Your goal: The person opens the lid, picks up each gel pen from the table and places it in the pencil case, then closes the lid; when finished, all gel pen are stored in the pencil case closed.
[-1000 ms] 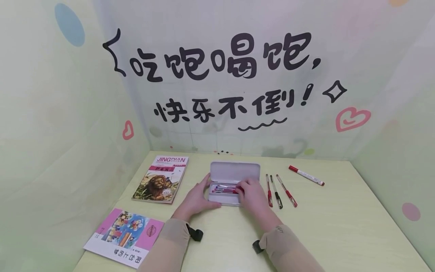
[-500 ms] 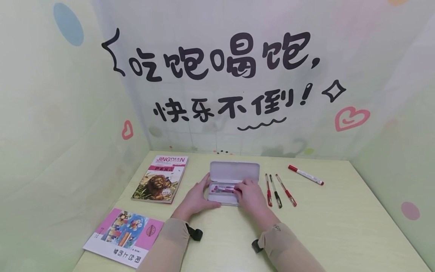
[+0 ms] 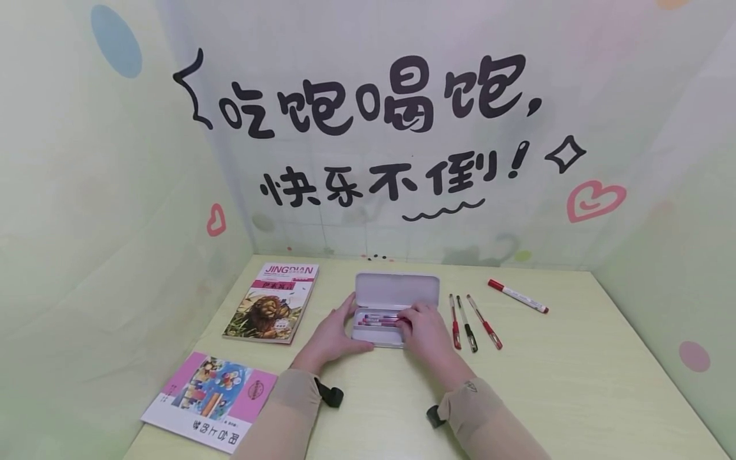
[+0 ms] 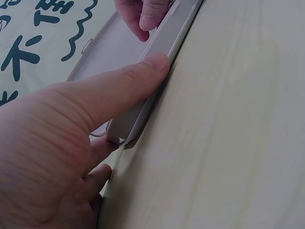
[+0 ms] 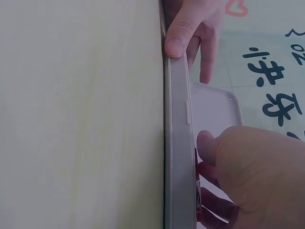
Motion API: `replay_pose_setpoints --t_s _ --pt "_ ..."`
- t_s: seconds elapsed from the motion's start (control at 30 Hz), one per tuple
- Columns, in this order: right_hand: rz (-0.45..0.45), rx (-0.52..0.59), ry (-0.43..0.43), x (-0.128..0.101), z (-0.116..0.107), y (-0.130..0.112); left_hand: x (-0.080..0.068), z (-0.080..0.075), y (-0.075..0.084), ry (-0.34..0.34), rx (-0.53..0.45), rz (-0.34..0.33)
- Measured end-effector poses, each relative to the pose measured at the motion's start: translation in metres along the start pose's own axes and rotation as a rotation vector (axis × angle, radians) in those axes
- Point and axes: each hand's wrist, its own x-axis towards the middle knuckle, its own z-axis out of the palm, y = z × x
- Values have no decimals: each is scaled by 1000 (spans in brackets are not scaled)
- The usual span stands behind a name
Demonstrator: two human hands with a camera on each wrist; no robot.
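An open white pencil case (image 3: 397, 291) lies on the table with its lid tipped back. Several pens (image 3: 378, 321) lie in its rear part; the narrow front part shows bare. My left hand (image 3: 333, 335) grips the case's left end, the thumb on the front rim and the fingers behind, as the left wrist view shows. Inside the right end, my right hand (image 3: 428, 333) has its fingers curled down at the pens. In the right wrist view its thumb and fingers are around a red pen (image 5: 198, 193), partly hidden by the case wall (image 5: 179, 114).
Right of the case lie a red pen (image 3: 454, 322), a black pen (image 3: 468, 327) and another red pen (image 3: 487, 326). A red-capped marker (image 3: 519, 296) is farther right. Two books, one with a lion (image 3: 270, 306) and one pink and white (image 3: 213, 399), lie left. Fabric walls surround the table.
The pens inside the case have shifted slightly under my right fingers, the visible colours changing order. Both hands and the case keep nearly the same place.
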Motion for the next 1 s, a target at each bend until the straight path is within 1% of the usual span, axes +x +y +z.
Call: replay_pose_setpoints --t_s 0.1,0.23,0.57,0.67,0.87,1.0 --pt "28 40 37 -1 0 2 0 1 -1 -1 -4 2" --pt "90 92 88 -3 -4 11 1 2 -3 -8 0 1" --pt "263 179 163 -21 -28 60 3 1 -4 -6 19 0" --pt "317 183 160 -27 -36 71 3 -1 -3 -5 25 -1" --pt "420 160 95 -36 -45 85 3 -2 -2 7 26 -7" --pt "466 146 113 -42 -49 91 4 0 -3 -3 17 -9"
